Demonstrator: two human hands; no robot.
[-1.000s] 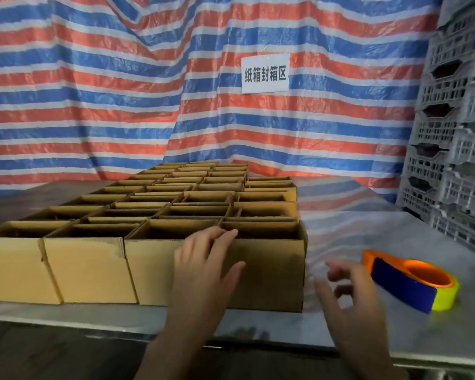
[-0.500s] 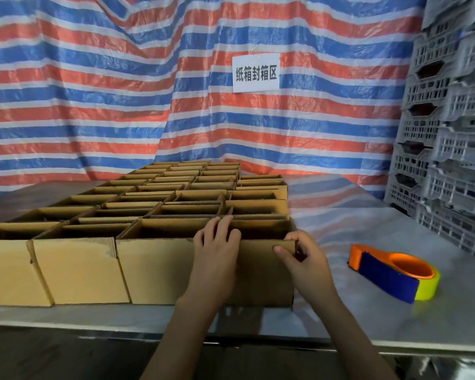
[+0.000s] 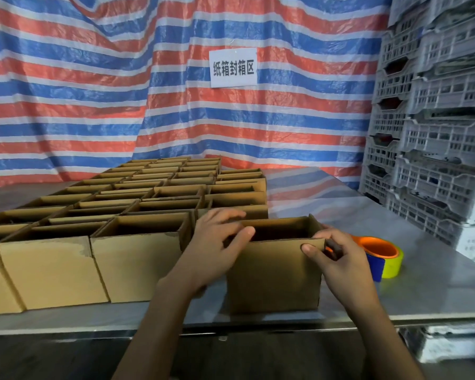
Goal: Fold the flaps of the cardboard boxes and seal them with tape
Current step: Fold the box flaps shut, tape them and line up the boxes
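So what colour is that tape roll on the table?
Yellow-green tape roll, orange-and-blue holder; head view.

One head-worn view looks forward and down, close over the table [image 3: 436, 283], toward the tarp [image 3: 66, 105].

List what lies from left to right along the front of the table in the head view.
boxes → left hand → held box → right hand → tape → crates

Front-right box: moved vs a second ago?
Yes. The box has slid out of the row of boxes, rightward toward the tape dispenser and nearer the table edge.
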